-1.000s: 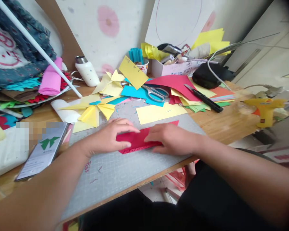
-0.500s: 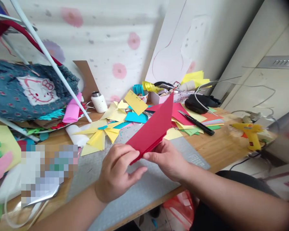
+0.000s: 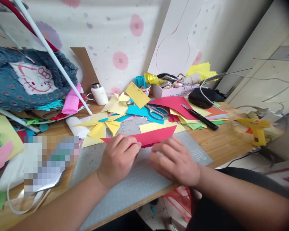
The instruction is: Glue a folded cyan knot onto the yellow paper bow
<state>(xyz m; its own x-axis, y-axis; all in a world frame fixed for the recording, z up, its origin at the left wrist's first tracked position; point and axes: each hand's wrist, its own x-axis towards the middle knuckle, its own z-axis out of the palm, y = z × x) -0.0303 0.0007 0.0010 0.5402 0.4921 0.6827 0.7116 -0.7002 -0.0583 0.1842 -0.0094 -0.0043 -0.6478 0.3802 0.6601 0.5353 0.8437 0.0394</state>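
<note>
A folded sheet of red paper (image 3: 156,134) is held just above the grey cutting mat (image 3: 106,192), its long side running left to right. My left hand (image 3: 120,160) is closed on its near edge, left of the middle, fingertips pinched together. Beside the right part of that edge is my right hand (image 3: 175,160), its bent fingers apart and slightly blurred; its thumb is hidden. Beyond the red paper lie a pale yellow strip (image 3: 146,128), scissors (image 3: 157,112) and a folded yellow paper shape (image 3: 101,126).
A black utility knife (image 3: 199,117) rests on coloured paper at the right, near a yellow glue gun (image 3: 256,128). A white bottle (image 3: 99,93) and a pink box (image 3: 170,90) of tools stand at the back. A white rack pole (image 3: 54,57) slants down at the left.
The red paper has gone from tilted upright to lower and flatter, uncovering the scissors. My right hand has turned palm down and its fingers have loosened. The camera view has shifted slightly.
</note>
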